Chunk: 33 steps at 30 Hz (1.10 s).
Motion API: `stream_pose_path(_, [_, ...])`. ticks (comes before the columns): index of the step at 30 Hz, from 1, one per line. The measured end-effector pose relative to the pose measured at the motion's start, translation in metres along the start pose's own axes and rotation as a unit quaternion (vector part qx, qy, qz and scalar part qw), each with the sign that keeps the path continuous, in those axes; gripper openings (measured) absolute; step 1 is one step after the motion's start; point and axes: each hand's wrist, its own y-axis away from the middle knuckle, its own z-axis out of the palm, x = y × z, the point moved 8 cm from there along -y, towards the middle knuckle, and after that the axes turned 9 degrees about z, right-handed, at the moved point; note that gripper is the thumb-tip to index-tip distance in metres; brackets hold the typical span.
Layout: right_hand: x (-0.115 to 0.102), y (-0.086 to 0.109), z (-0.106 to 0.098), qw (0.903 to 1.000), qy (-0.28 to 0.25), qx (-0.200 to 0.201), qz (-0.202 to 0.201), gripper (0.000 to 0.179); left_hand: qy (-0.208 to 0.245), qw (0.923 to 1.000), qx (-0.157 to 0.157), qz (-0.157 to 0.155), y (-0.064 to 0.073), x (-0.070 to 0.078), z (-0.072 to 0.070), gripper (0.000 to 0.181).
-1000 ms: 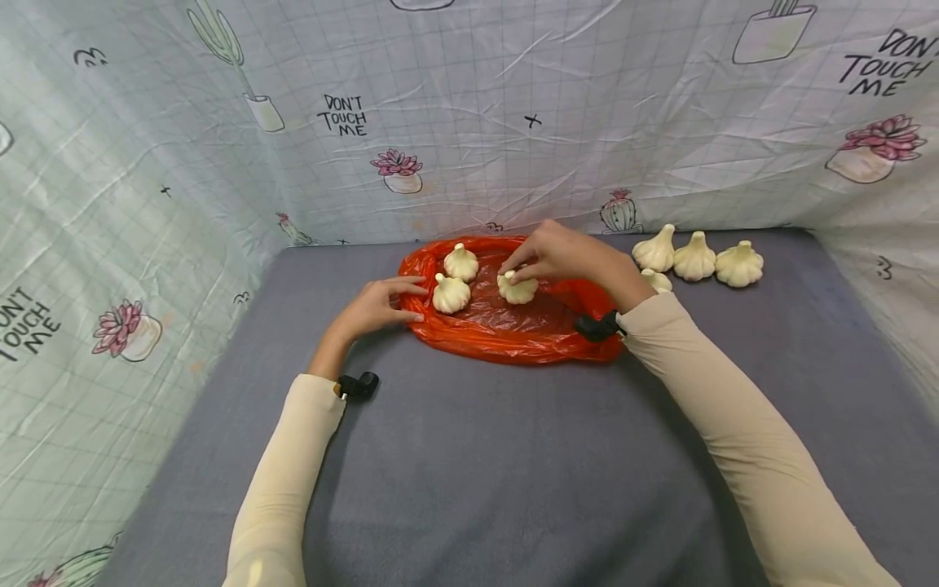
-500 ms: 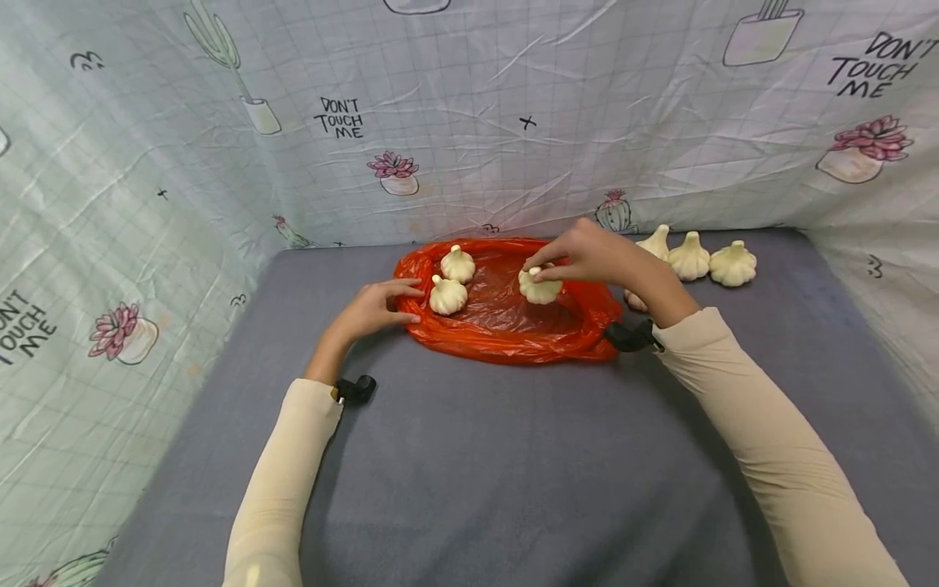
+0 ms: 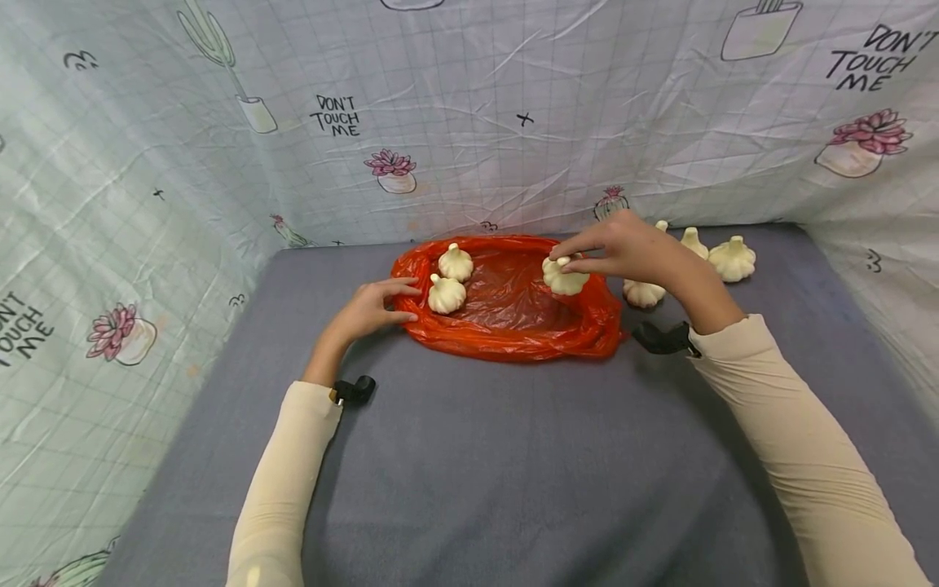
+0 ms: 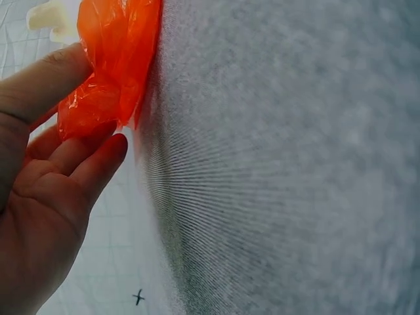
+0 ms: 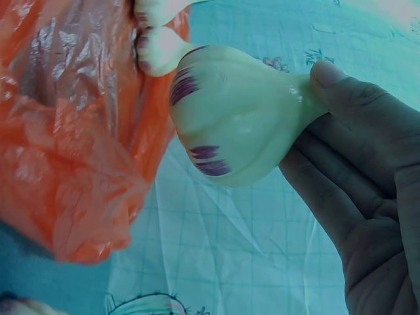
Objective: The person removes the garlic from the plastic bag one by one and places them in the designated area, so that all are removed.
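My right hand (image 3: 631, 249) pinches a cream garlic bulb (image 3: 565, 280) by its stem, over the right end of an open red plastic bag (image 3: 506, 346). Purple streaks mark the bulb's rounded base in the right wrist view. At the bag's left end my left hand (image 3: 370, 308) holds the rim, thumb on the near side and fingers on the far side. The left wrist view has the red plastic (image 4: 108, 79) between thumb and fingers. Two more bulbs, a rear one (image 3: 456, 262) and a front one (image 3: 447, 294), sit together inside the bag's left part.
Several garlic bulbs (image 3: 732, 259) stand on the grey tablecloth (image 3: 484, 465) right of the bag, some partly hidden behind my right hand. A printed curtain (image 3: 469, 114) rises along the table's back edge. Black wrist cameras, left (image 3: 355, 390) and right (image 3: 663, 337), hang by each wrist.
My right hand has carried its garlic bulb rightward, from the bag's middle to above its right end. The left hand stays at the left rim, and the two bulbs there lie still.
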Motion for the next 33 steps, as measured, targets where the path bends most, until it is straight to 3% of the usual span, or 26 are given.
stream_pose_path(9, [-0.005, 0.016, -0.011, 1.0, 0.008, 0.0, 0.001, 0.032, 0.001, 1.0, -0.001, -0.007, -0.002, -0.001, 0.0, 0.044])
stream_pose_path(18, [-0.005, 0.045, -0.034, 0.9981, 0.014, 0.061, -0.005, 0.025, 0.018, 0.9997, 0.005, -0.016, 0.001, -0.005, 0.0, 0.045])
stream_pose_path(26, [0.003, 0.071, -0.051, 0.9933, 0.057, 0.095, 0.034, 0.022, 0.024, 0.9995, 0.013, -0.017, 0.0, -0.006, -0.003, 0.046])
stream_pose_path(33, [0.007, 0.091, -0.06, 0.9867, 0.082, 0.134, 0.042, 0.057, 0.025, 0.9992, 0.014, -0.027, 0.0, -0.007, -0.002, 0.046])
